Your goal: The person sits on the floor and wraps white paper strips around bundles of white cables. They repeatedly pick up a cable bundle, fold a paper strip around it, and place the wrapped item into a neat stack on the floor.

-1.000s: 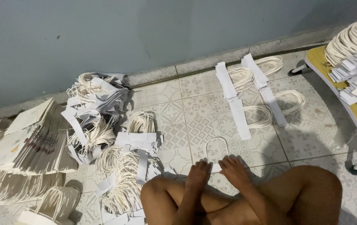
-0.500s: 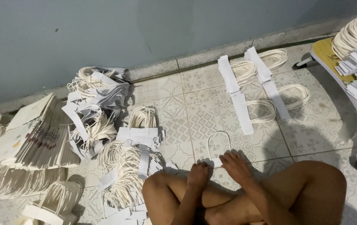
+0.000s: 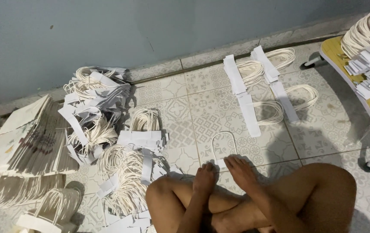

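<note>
1. Rope handle (image 3: 223, 146), a single white loop on a paper strip, lies flat on the patterned floor tiles (image 3: 202, 108) right in front of the seated person's crossed legs (image 3: 254, 198); its arch points away toward the wall (image 3: 107, 34), and its strip end sits under the fingertips.
2. Left hand (image 3: 205, 177) rests palm down on the tile, fingers stretched forward and pressing at the near left end of the loop; it grips nothing, it is just flattened on the strip.
3. Right hand (image 3: 242, 171) lies just beside it, also palm down with fingers extended, touching the near right end of the same loop. Neither hand is clenched.
4. Left of the hands, a loose heap of similar handles (image 3: 126, 177) spreads across the floor, close to the person's knee.
5. Farther left stands a stack of flat paper bags (image 3: 29, 138), leaning in a thick pile, with a tangled mound of handles and strips (image 3: 96, 95) behind it near the wall.
6. Beyond the loop, well apart from the hands, two neat rows of finished handles (image 3: 264, 82) lie with their white strips lined up and their loops fanning to the right.
7. On the right edge a low yellow table (image 3: 353, 73) carries more bundled handles and small white strips.
</note>
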